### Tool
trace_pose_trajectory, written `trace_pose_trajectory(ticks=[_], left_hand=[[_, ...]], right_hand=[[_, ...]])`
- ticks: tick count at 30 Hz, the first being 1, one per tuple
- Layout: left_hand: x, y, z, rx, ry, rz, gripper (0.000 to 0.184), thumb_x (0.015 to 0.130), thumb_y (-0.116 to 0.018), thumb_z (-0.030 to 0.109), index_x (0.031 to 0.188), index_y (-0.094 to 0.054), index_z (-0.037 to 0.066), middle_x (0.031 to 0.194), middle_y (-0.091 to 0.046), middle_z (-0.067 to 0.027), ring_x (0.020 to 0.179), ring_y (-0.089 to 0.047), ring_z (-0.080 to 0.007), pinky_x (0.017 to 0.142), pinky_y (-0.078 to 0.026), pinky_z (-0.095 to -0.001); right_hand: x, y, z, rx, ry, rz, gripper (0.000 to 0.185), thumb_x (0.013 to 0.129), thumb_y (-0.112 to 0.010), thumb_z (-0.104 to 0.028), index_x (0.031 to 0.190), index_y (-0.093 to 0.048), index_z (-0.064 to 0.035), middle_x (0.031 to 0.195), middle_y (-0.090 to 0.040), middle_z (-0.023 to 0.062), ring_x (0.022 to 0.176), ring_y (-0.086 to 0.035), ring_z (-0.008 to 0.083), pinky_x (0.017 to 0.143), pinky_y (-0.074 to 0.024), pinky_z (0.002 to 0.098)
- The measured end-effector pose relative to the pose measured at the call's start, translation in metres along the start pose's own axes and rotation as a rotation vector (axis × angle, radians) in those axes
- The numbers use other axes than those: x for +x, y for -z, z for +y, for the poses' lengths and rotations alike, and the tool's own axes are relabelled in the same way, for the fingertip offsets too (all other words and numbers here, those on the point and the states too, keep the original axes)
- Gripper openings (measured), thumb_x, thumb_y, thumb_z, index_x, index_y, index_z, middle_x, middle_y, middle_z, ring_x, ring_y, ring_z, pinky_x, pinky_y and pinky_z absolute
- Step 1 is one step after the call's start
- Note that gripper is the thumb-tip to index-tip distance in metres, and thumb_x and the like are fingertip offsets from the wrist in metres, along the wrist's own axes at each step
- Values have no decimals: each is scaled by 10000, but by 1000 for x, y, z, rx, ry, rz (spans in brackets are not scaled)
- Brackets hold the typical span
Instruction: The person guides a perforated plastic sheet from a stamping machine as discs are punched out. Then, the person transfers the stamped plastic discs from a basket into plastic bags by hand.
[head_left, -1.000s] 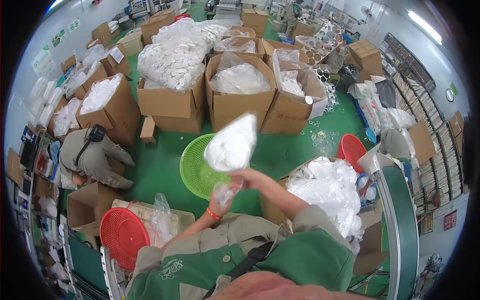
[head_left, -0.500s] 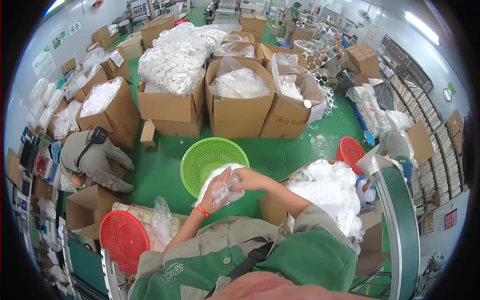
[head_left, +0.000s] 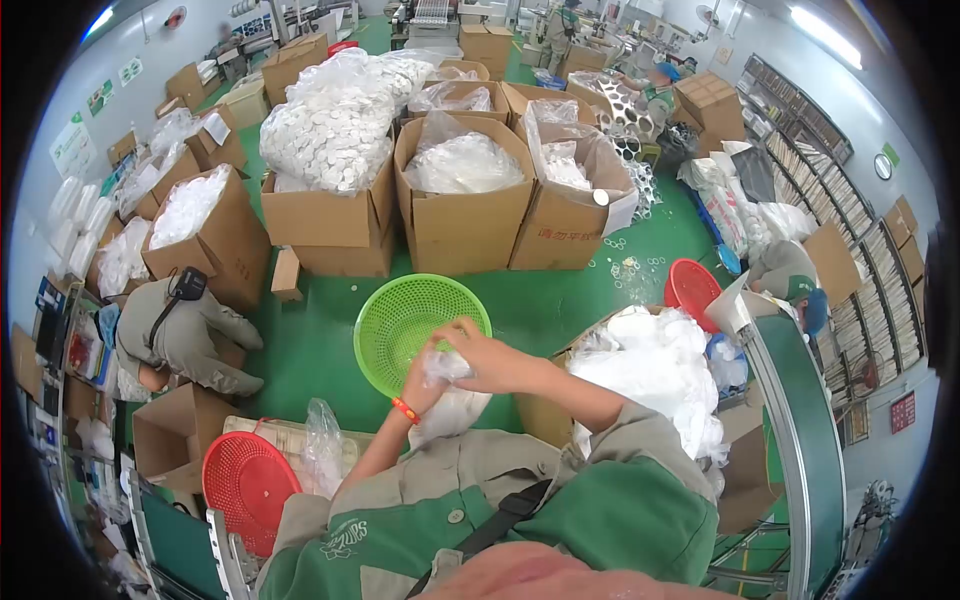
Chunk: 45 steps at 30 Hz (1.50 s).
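A clear plastic bag with white contents (head_left: 450, 412) hangs low in front of my shirt, its gathered neck between my two hands. My left hand (head_left: 424, 380), with an orange band at the wrist, is closed round the bag's neck. From the right, my right hand (head_left: 478, 358) closes on the same gathered plastic, its fingers bent over the top. Just beyond both hands, a green mesh basket (head_left: 385, 325) stands on the floor, and the hands overlap its near rim.
Large cartons (head_left: 465, 225) of bagged white pieces stand ahead. A box of white bags (head_left: 640, 375) is at my right, a red basket (head_left: 250, 490) at my left. A person (head_left: 185, 325) bends over at the left. A conveyor frame (head_left: 800, 430) rises at the right.
The bag swung down from above the green basket to hang against my shirt front. My right hand shifted onto the gathered neck. The view has turned slightly.
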<state>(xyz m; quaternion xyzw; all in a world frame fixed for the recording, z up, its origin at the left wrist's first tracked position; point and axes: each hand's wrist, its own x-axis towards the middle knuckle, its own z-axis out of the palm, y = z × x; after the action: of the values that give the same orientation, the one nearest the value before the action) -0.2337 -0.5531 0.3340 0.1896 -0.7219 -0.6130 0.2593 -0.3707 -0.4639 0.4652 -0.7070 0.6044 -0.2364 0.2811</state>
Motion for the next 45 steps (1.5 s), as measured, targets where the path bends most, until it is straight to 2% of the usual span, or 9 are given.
trace_pose_trajectory(ticks=[4,13,16,22,31,32,35,40,45], left_hand=[[1,-16,17,28,-220,95,483,581,-653,89,1043,-520,47,868,-575,-93,765,-569,-259,685,-446,-329],[-9,-25,6,625,-253,52,286,548,-648,159,823,-591,103,857,-566,-62,855,-498,-238,798,-331,-356],[-7,-25,0,244,-83,182,275,553,-621,88,820,-555,77,837,-557,-73,829,-498,-259,769,-369,-336],[-3,-26,55,484,-297,333,322,513,-617,67,824,-532,74,805,-542,-65,821,-489,-267,762,-356,-341],[-13,-23,41,626,-395,330,315,490,-694,100,781,-573,106,773,-563,-21,793,-498,-221,771,-335,-354],[-13,-24,39,626,-366,333,307,494,-693,99,777,-574,108,775,-564,-27,794,-498,-217,774,-333,-353],[-16,-26,33,634,-338,326,319,500,-695,110,799,-582,103,770,-563,-30,789,-499,-212,781,-333,-346],[-23,-29,37,585,-297,372,378,518,-704,151,883,-615,108,801,-592,-17,776,-492,-213,785,-340,-349],[-22,-22,25,741,-549,365,318,595,-637,122,908,-647,179,772,-581,43,745,-457,-178,748,-337,-328]], right_hand=[[-5,-21,12,-29,66,121,482,626,-696,-204,1045,-507,-62,1071,-492,104,942,-523,301,800,-437,377],[-16,-42,23,-274,301,229,179,688,-628,-176,841,-547,-133,873,-580,19,680,-575,220,547,-460,323],[-21,-60,30,-54,244,540,119,729,-612,-144,816,-543,-99,786,-570,41,530,-537,206,461,-427,286],[-19,-70,23,888,-262,1003,117,786,-621,-122,775,-535,-44,688,-570,1,535,-472,18,422,-340,164],[-18,-95,80,1879,-787,378,66,793,-585,-160,823,-581,-101,696,-565,-35,524,-446,52,411,-300,163],[-22,-96,89,1998,-766,318,130,822,-539,-136,918,-557,-49,769,-609,11,608,-561,80,398,-352,173],[-21,-103,89,2016,-869,372,100,819,-548,-139,876,-556,-58,733,-594,-6,560,-533,67,378,-315,171],[-27,-94,65,1236,-514,714,52,806,-565,-120,781,-532,-88,673,-555,-24,494,-463,45,394,-309,174],[-21,-100,73,1510,-611,635,101,811,-554,-94,891,-494,-77,724,-545,-12,544,-471,46,411,-321,181]])
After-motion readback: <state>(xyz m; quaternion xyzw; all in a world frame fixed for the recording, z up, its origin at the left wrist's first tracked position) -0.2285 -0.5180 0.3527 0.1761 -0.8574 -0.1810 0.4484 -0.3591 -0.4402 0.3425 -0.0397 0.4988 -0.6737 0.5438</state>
